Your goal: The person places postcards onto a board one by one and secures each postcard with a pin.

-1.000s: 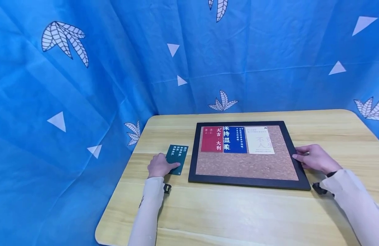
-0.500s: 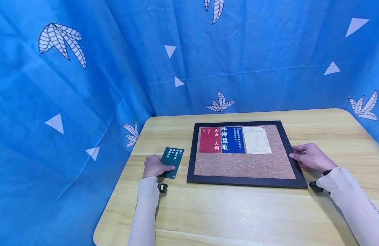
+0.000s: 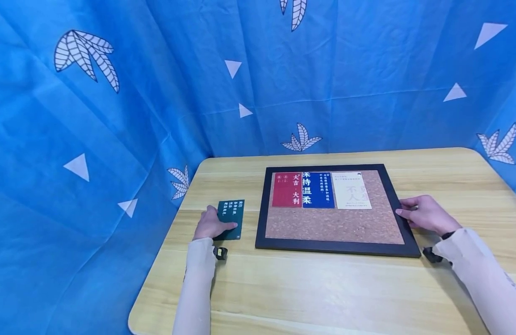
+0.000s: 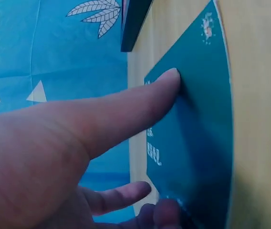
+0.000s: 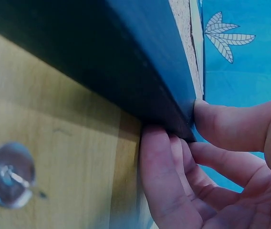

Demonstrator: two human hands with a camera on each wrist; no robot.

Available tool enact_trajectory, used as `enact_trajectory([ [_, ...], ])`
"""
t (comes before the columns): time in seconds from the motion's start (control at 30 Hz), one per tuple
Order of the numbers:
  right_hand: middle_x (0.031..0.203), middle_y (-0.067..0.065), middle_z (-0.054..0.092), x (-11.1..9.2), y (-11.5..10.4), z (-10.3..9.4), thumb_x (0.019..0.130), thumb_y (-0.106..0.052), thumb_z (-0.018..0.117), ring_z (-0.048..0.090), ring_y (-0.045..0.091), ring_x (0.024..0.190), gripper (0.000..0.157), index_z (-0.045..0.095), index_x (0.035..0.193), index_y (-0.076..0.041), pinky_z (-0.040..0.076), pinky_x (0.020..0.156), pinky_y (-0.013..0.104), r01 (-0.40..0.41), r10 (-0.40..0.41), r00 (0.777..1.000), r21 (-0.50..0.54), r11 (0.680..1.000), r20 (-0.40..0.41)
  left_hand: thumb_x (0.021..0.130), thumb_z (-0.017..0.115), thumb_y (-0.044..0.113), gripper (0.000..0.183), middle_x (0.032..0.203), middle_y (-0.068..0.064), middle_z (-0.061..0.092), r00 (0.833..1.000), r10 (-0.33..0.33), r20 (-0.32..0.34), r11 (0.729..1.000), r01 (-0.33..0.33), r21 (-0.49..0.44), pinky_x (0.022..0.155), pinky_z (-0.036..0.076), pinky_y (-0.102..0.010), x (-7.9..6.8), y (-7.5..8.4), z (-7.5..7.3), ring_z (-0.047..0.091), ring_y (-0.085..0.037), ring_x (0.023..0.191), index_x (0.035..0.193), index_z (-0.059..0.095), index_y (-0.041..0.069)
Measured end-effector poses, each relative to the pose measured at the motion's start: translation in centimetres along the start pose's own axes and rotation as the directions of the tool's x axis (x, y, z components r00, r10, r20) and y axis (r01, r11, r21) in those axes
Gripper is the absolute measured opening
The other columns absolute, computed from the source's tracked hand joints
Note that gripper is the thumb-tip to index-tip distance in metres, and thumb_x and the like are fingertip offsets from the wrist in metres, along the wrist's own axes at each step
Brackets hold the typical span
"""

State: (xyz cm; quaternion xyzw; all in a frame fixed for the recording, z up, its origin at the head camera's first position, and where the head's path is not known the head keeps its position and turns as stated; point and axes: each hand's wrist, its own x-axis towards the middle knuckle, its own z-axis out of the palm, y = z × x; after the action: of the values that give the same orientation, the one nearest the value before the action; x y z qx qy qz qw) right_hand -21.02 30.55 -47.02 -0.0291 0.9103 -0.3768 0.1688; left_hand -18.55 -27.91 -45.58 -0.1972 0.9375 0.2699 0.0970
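A dark green card with white writing lies on the table, left of the board. My left hand holds it by its left part, thumb on top and the other fingers bent at its edge; in the left wrist view the thumb presses on the card's face. A black-framed cork board lies in the middle of the table. My right hand grips the frame's right side, with its thumb on the frame and its fingers against the frame's side and lower edge.
Red, blue and cream cards stand side by side along the board's upper part. In the right wrist view a thumbtack lies on the wooden table. A blue patterned curtain hangs behind and at left.
The left hand has drawn the green card a little to the left, away from the board, and turned it slightly. The right hand stays on the frame.
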Motion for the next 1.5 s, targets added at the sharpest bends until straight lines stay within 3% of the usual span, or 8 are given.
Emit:
enact_trajectory([
  [0.2,0.139,0.043,0.051,-0.2,-0.1,-0.1,0.105,-0.020,0.058,0.069,0.024,0.099,0.061,0.037,0.148,0.019,0.063,0.074,0.032,0.003,-0.003,1.000,-0.003,1.000,-0.015,0.093,0.078,0.037,0.073,0.150,-0.018,0.042,0.980,0.197,-0.036,0.980,-0.197,0.005,0.109,0.048,-0.061,1.8,-0.3,-1.5,0.046,-0.040,0.131,0.150,0.039,0.013],
  [0.37,0.139,0.044,0.050,-0.4,-0.3,0.0,0.106,-0.019,0.057,0.070,0.025,0.101,0.060,0.037,0.147,0.020,0.064,0.075,0.034,0.004,-0.004,1.000,0.000,1.000,-0.018,0.089,0.083,0.029,0.084,0.167,-0.015,0.030,0.923,0.368,0.108,0.911,-0.382,0.157,0.118,0.036,-0.066,3.2,0.2,-1.9,0.033,-0.041,0.148,0.158,0.038,0.014],
  [0.5,0.139,0.045,0.051,-0.5,-0.4,0.2,0.106,-0.018,0.057,0.070,0.027,0.102,0.059,0.037,0.147,0.020,0.064,0.076,0.035,0.010,-0.010,1.000,0.001,1.000,-0.017,0.085,0.087,0.035,0.090,0.158,-0.014,0.040,0.936,0.305,0.177,0.923,-0.336,0.189,0.114,0.042,-0.064,3.3,0.5,-1.9,0.039,-0.039,0.138,0.158,0.038,0.017],
  [0.67,0.135,0.043,0.053,-0.3,-0.2,0.3,0.106,-0.017,0.057,0.069,0.025,0.100,0.059,0.037,0.146,0.021,0.063,0.075,0.034,0.011,-0.011,1.000,-0.001,1.000,-0.018,0.075,0.091,0.048,0.097,0.139,-0.019,0.050,0.975,0.173,0.139,0.955,-0.200,0.220,0.103,0.048,-0.058,3.0,0.5,-2.1,0.045,-0.039,0.123,0.150,0.045,0.007],
  [0.8,0.136,0.043,0.053,-0.3,-0.2,0.3,0.105,-0.017,0.058,0.069,0.024,0.098,0.058,0.039,0.146,0.021,0.063,0.074,0.034,0.012,-0.012,1.000,-0.002,1.000,-0.022,0.072,0.090,0.056,0.101,0.131,-0.022,0.054,0.987,0.100,0.126,0.967,-0.127,0.222,0.098,0.051,-0.054,2.9,0.2,-2.0,0.049,-0.038,0.116,0.144,0.047,-0.001],
  [1.03,0.137,0.044,0.053,-0.3,-0.3,0.3,0.105,-0.017,0.057,0.070,0.024,0.097,0.058,0.039,0.146,0.020,0.064,0.075,0.035,0.001,-0.001,1.000,-0.003,1.000,-0.025,0.081,0.086,0.050,0.097,0.138,-0.025,0.053,0.991,0.056,0.118,0.998,-0.055,-0.011,0.096,0.056,-0.051,2.9,-1.6,-1.7,0.057,-0.038,0.114,0.148,0.035,0.003],
  [1.27,0.137,0.044,0.052,-0.2,-0.2,0.3,0.106,-0.016,0.057,0.070,0.026,0.100,0.058,0.038,0.146,0.021,0.064,0.074,0.034,0.011,-0.011,1.000,-0.003,1.000,-0.024,0.103,0.062,0.031,0.060,0.153,-0.027,0.049,0.986,0.101,0.132,0.956,-0.059,-0.288,0.113,0.047,-0.051,3.7,-4.3,-2.8,0.056,-0.039,0.130,0.151,0.044,0.000],
  [1.5,0.138,0.044,0.052,-0.1,-0.2,0.3,0.105,-0.017,0.058,0.069,0.025,0.100,0.059,0.038,0.146,0.021,0.064,0.075,0.034,0.008,-0.008,1.000,-0.004,1.000,-0.025,0.106,0.057,0.030,0.054,0.146,-0.024,0.057,0.992,0.094,0.079,0.905,-0.052,-0.423,0.082,0.054,-0.026,3.5,-6.0,-4.5,0.062,-0.022,0.108,0.150,0.050,-0.001],
])
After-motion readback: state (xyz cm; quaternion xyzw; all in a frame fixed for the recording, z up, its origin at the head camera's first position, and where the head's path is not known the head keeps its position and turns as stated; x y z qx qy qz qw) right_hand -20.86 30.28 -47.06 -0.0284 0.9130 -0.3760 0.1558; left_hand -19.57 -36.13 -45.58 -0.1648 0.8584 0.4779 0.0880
